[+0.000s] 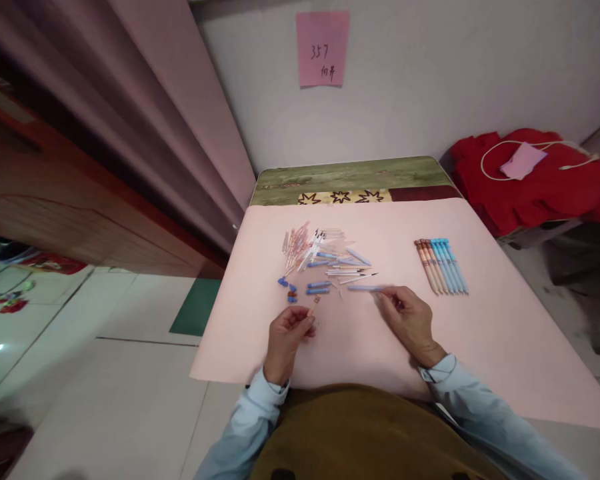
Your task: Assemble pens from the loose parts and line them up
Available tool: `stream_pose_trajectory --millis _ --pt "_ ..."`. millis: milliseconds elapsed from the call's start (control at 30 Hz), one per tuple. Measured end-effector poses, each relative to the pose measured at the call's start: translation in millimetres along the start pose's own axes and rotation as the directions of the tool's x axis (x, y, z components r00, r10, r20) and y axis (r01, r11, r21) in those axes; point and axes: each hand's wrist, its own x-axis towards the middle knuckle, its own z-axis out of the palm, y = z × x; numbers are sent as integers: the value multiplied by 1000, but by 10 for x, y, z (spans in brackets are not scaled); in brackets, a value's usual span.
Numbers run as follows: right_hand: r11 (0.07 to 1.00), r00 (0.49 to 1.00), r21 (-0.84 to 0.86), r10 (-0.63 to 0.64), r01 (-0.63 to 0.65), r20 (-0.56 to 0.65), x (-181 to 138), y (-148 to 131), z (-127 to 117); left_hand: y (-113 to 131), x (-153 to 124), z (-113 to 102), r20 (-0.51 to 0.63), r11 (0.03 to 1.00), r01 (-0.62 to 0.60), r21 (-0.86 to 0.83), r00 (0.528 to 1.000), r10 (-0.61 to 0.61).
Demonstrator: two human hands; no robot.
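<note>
Between the fingertips of my left hand [289, 333] is a short beige pen part [315, 305] with a brownish top. My right hand [409, 319] pinches the near end of a pale blue pen barrel [364, 288], which points left, low over the table. Just beyond my left hand are small blue caps [283, 283], a brown cap [293, 293] and short blue pen pieces [319, 285]. Farther back lies a loose heap of pink patterned barrels [298, 248], white refills [351, 272] and other blue barrels [359, 257].
Several whole pens [441, 267], some brown-topped and some blue-topped, lie in a row at right. Pale pink paper [500, 353] covers the table. A red cloth [560, 190] with a white cable stands beyond the right edge. A pink note [323, 48] hangs on the wall.
</note>
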Motion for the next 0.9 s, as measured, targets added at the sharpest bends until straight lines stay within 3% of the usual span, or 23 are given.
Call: stream_pose_trajectory --millis 100,200,267,467,667,900 --pt "959 987 273 32 -75 156 -29 -239 86 63 27 168 82 998 24 -49 996 -20" --pt "824 910 479 98 -301 404 -10 -506 195 108 62 358 164 995 42 -90 986 -26" --pt "748 876 535 130 -393 464 25 -624 240 122 79 462 199 994 26 -108 980 -4" --pt "648 915 659 164 -382 369 70 -651 173 201 48 605 198 966 15 -260 980 39" --pt "574 886 687 174 -446 430 2 -597 123 250 -18 658 135 944 19 -330 990 27" --pt "708 953 654 92 -266 288 -108 -660 84 183 -38 614 86 896 95 -435 994 -64"
